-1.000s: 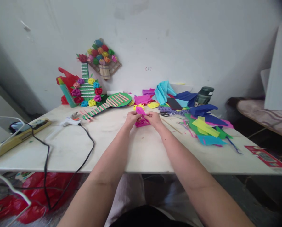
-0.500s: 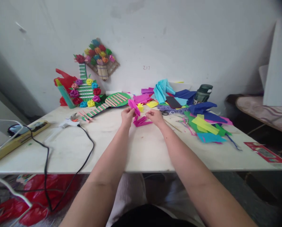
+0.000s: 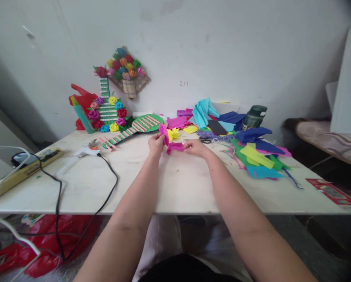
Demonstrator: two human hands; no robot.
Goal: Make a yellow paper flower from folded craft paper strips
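Note:
Near the middle of the white table (image 3: 181, 184), my left hand (image 3: 156, 145) is closed on a bright pink paper flower (image 3: 163, 132). My right hand (image 3: 194, 148) pinches the right end of a pink paper strip (image 3: 174, 147), which stretches from below the flower. A yellow paper flower (image 3: 173, 134) lies just behind, between my hands. Black-handled scissors (image 3: 205, 140) rest beyond my right hand.
A green guitar-shaped piece (image 3: 143, 124), a glue gun (image 3: 89, 150) with a black cord and a power strip (image 3: 25, 172) are on the left. Coloured paper (image 3: 254, 154), purple string (image 3: 215, 137) and a dark bottle (image 3: 254, 116) lie or stand right.
My right hand has taken hold of the pink strip's end, and the strip is drawn out sideways. The pink flower has shifted slightly left, showing more of the yellow flower.

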